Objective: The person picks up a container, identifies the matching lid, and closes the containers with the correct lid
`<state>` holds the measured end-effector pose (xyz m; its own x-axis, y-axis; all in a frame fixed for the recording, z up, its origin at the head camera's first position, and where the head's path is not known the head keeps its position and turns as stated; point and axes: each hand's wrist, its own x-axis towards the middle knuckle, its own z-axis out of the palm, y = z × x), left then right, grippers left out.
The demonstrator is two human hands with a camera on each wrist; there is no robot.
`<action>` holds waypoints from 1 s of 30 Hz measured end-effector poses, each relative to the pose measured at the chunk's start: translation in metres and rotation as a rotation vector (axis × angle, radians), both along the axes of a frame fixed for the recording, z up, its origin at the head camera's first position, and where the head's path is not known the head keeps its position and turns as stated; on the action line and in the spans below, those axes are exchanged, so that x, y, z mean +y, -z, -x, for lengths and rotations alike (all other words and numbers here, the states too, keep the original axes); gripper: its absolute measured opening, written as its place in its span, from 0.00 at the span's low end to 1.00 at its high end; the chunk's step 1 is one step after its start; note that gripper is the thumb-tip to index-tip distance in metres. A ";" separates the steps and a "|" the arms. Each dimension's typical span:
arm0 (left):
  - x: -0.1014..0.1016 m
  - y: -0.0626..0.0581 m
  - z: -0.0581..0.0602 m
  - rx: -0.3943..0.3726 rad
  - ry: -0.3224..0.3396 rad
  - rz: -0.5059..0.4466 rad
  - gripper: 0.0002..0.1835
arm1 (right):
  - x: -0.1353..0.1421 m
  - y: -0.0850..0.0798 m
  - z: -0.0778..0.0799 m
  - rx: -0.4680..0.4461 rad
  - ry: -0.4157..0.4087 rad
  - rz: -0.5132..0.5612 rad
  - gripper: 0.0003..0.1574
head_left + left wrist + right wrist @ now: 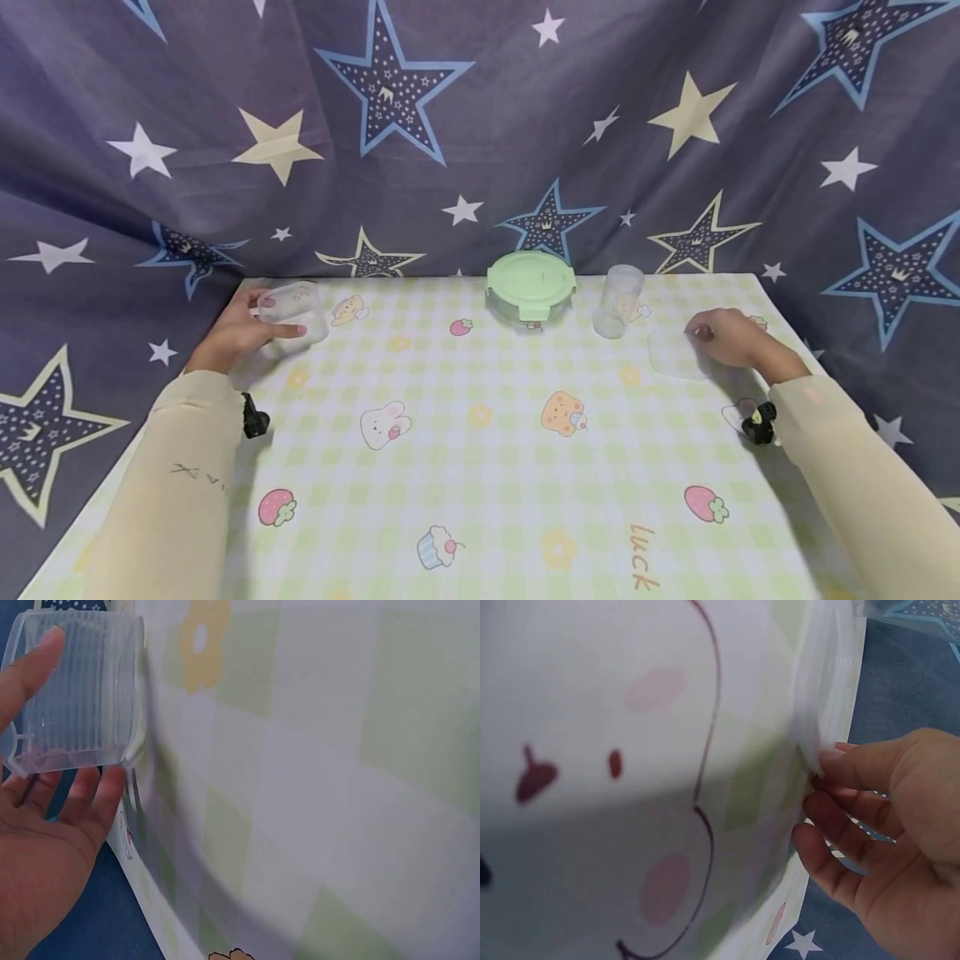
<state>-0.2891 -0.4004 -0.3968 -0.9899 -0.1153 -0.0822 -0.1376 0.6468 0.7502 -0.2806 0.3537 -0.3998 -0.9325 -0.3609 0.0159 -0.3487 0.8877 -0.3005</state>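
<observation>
At the table's back left corner my left hand (238,330) grips a clear plastic box (307,310). The left wrist view shows the box's ribbed side (82,697), with the thumb on one side and the fingers beneath the other. Toward the right edge, my right hand (729,337) pinches the rim of a thin, clear, flat piece of plastic (670,357), which looks like a lid. Its translucent edge (826,675) lies at the fingertips in the right wrist view. The piece's full outline is hard to make out.
A round glass container with a green clip lid (531,280) stands at the back middle. Right of it is a clear, frosted cylindrical cup (619,302). A checked tablecloth (480,483) covers the table, and a starry curtain (480,117) hangs close behind.
</observation>
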 end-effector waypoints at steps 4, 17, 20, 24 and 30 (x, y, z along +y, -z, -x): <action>0.001 -0.001 0.000 0.023 -0.006 -0.030 0.70 | 0.001 0.002 0.005 -0.005 0.019 0.002 0.14; 0.034 -0.016 0.002 0.089 0.086 -0.040 0.61 | 0.003 0.004 0.010 -0.121 0.091 0.044 0.14; 0.046 -0.019 0.002 0.086 0.125 -0.025 0.60 | 0.003 0.004 0.010 -0.129 0.092 0.060 0.13; 0.061 -0.021 0.005 0.079 0.182 -0.030 0.57 | 0.004 0.004 0.011 -0.132 0.096 0.070 0.12; 0.086 -0.025 0.007 0.069 0.273 -0.026 0.57 | 0.005 0.003 0.010 -0.142 0.100 0.078 0.12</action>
<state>-0.2959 -0.3144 -0.3722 -0.9874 0.1577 -0.0129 0.0910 0.6329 0.7689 -0.2907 0.3582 -0.4028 -0.9585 -0.2691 -0.0939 -0.2091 0.8879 -0.4098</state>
